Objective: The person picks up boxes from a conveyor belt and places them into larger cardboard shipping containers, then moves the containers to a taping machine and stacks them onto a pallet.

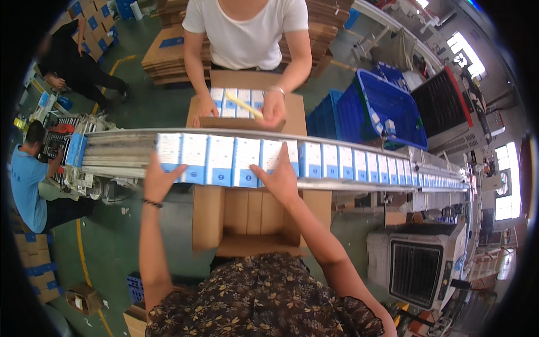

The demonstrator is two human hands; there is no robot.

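Observation:
A row of several white-and-blue small boxes point(220, 160) is pressed between my two hands above the conveyor point(118, 150). My left hand point(159, 178) is closed against the row's left end, its thumb across the front face. My right hand point(279, 178) grips the row toward its right end, thumb on the front and fingers up over the top. Farther right, more of the same boxes point(359, 165) stand in line on the belt. On my side, below the conveyor, sits an open cardboard carton point(208, 216) with no boxes visible in it.
Across the belt, a person in a white shirt point(244, 33) holds a yellow strip point(242, 104) over a carton point(295, 115) of boxes. Blue crates point(387, 104) stand at the far right, a cooler unit point(418, 268) near right. People work at the left.

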